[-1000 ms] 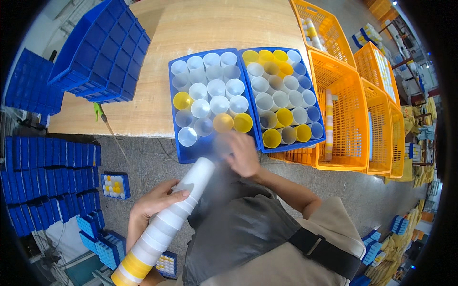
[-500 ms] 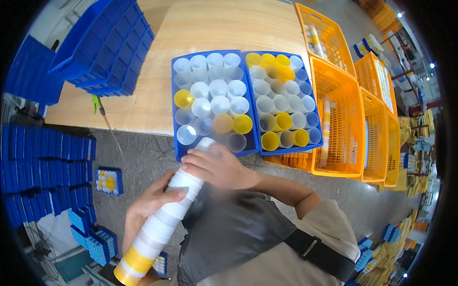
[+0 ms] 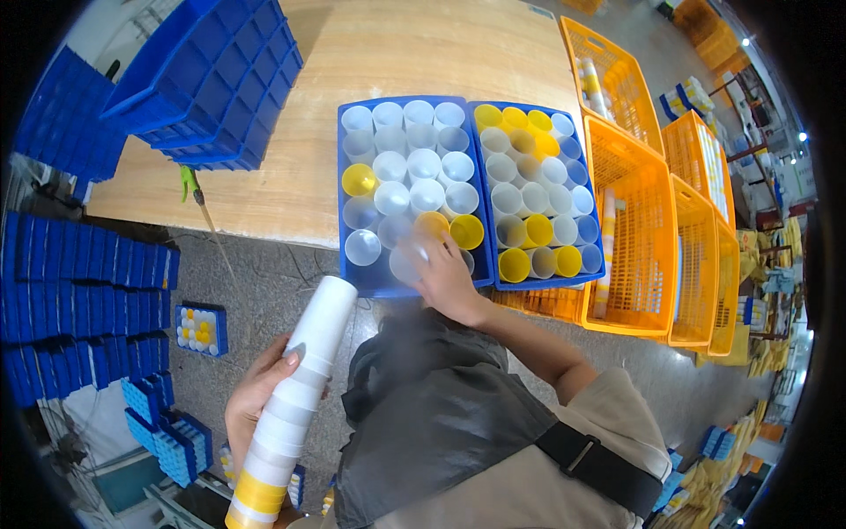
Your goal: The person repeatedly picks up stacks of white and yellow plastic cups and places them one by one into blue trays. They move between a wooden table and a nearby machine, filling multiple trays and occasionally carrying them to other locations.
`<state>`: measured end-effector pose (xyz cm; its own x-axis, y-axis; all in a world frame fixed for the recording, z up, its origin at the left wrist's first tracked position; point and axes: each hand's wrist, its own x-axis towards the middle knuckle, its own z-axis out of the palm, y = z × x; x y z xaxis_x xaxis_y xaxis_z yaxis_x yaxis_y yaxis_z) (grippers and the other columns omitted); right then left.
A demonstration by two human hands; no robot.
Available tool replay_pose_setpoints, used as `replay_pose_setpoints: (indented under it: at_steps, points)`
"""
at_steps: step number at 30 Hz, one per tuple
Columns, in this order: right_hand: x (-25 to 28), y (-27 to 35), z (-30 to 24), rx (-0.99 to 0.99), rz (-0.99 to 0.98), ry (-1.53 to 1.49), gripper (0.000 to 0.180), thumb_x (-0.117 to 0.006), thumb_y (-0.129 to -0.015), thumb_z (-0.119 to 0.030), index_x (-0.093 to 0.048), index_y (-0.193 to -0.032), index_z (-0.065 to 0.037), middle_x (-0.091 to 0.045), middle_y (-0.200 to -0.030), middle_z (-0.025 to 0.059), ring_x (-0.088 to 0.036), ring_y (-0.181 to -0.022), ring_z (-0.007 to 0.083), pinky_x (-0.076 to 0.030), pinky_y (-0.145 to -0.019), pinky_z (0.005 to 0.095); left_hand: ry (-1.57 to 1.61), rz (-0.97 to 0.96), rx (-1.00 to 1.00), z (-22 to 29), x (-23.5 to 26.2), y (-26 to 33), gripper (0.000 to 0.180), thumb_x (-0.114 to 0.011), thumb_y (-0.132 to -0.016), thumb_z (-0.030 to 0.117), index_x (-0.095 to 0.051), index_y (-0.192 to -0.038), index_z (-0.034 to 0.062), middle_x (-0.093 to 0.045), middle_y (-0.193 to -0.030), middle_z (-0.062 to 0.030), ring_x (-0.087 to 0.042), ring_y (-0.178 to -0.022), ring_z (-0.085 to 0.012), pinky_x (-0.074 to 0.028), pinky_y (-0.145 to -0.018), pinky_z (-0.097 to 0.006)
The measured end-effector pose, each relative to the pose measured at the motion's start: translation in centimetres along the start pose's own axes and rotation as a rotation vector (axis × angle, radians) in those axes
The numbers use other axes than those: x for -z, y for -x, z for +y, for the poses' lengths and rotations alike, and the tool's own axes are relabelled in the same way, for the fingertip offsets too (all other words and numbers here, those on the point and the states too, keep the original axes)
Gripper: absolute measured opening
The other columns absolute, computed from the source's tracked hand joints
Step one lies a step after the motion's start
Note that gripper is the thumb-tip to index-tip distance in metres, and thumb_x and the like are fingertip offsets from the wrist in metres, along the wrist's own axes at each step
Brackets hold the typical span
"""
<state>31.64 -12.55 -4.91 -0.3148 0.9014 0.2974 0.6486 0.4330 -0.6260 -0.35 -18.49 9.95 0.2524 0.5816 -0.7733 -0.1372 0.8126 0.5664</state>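
- Left hand (image 3: pixel 257 401): fingers wrapped around a long stack of nested cups (image 3: pixel 291 401), gripped near mid-length. Stack tilts, open white end up toward the tabletop edge, two yellow cups at its low end by the lower picture edge. It is held off the tabletop, over the grey floor.
- Right hand (image 3: pixel 448 280): reaches to the near edge of the left blue tray (image 3: pixel 345 189); fingers curled round a single translucent cup (image 3: pixel 407 263), blurred, at the tray's front row. Whether the cup sits in a compartment or is just above it cannot be told.
- Left blue tray: compartments mostly filled with white cups, a few yellow ones.
- Right blue tray (image 3: pixel 596 231): touching the left one side by side, white and yellow cups mixed.
- Both trays sit at the near edge of the wooden tabletop (image 3: pixel 388 53).
- Orange crates (image 3: pixel 639 220): in a row just right of the trays.
- Empty blue divider trays (image 3: pixel 207 75): stacked at the tabletop's left part, well apart from the hands.
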Motion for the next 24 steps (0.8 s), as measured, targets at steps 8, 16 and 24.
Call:
replay_pose_setpoints:
  at_steps: [8, 16, 24]
  points:
    - [2.0, -3.1, -8.5, 0.684, -0.042, 0.173, 0.042, -0.057, -0.087, -0.017, -0.061, -0.126, -0.002, -0.064, -0.121, 0.0105, -0.061, -0.114, 0.0218, -0.044, -0.087, 0.0384, -0.209, -0.157, -0.093, -0.7, -1.2, -2.6, 0.094, -0.084, -0.079, 0.022, -0.03, -0.153, -0.0006, -0.053, -0.136, -0.0214, -0.055, -0.121, -0.027, -0.049, -0.097, -0.035]
    - [-0.6, -3.1, -1.5, -0.286, 0.208, -0.462, 0.079, -0.085, -0.066, -0.012, -0.05, -0.137, -0.004, -0.052, -0.134, 0.0187, -0.053, -0.124, 0.0355, -0.043, -0.103, 0.0446, 0.035, 0.03, -0.248, 0.7, 2.8, 0.4, 0.092, -0.082, -0.07, 0.028, -0.038, -0.143, -0.007, -0.065, -0.11, -0.0289, -0.071, -0.088, -0.0355, -0.061, -0.075, -0.04]
    - [-1.6, -4.5, -11.3, 0.699, -0.054, 0.068, 0.058, -0.071, -0.078, -0.019, -0.058, -0.132, -0.003, -0.057, -0.137, 0.015, -0.058, -0.123, 0.0275, -0.045, -0.099, 0.0462, -0.282, -0.088, -0.146, 1.3, 3.3, -2.4, 0.092, -0.081, -0.078, 0.018, -0.031, -0.153, 0.001, -0.05, -0.14, -0.0213, -0.053, -0.124, -0.0293, -0.045, -0.1, -0.034]
